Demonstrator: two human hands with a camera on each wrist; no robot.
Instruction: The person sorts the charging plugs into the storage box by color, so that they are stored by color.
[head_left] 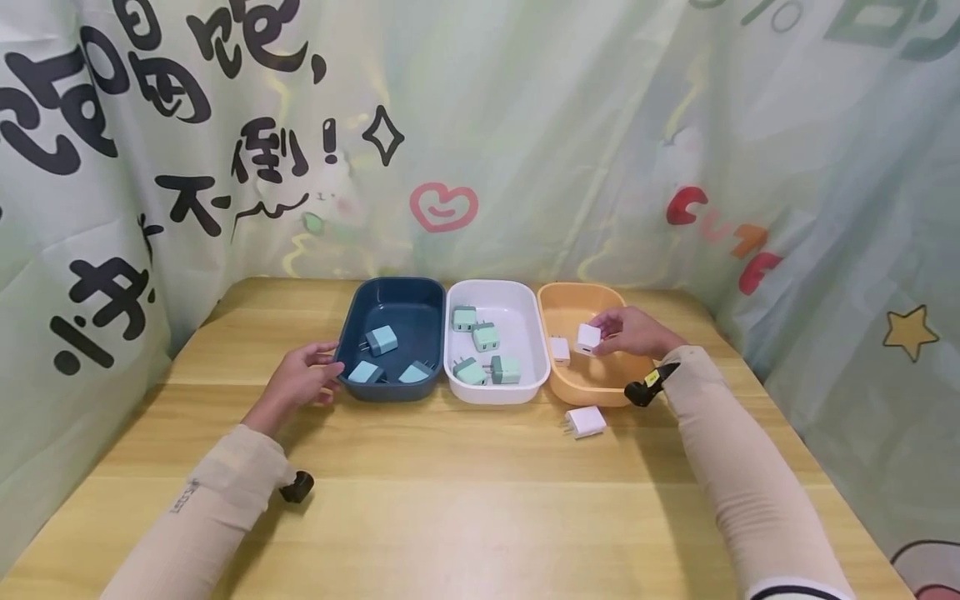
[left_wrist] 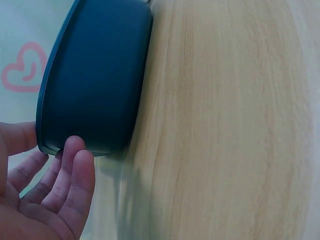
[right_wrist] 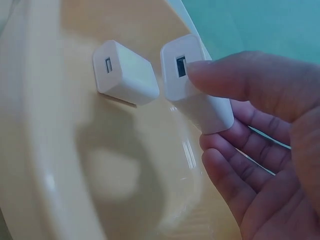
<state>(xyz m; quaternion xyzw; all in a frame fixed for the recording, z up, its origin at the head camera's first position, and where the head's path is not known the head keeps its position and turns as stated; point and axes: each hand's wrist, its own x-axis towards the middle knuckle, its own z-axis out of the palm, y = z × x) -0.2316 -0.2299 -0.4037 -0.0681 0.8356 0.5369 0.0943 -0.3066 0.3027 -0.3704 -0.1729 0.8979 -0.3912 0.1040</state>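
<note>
My right hand pinches a white USB charger between thumb and fingers, above the orange tray. In the right wrist view the charger's USB port faces the camera, with the thumb beside it. A second white charger lies inside that tray. Another white charger, prongs pointing left, lies on the table in front of the orange tray. At the far left, my left hand holds the rim of the dark blue tray, thumb at its edge and fingers against the outer wall.
The white tray stands between the other two and holds several pale green chargers. Three light blue chargers lie in the dark blue tray. A printed curtain hangs behind the wooden table.
</note>
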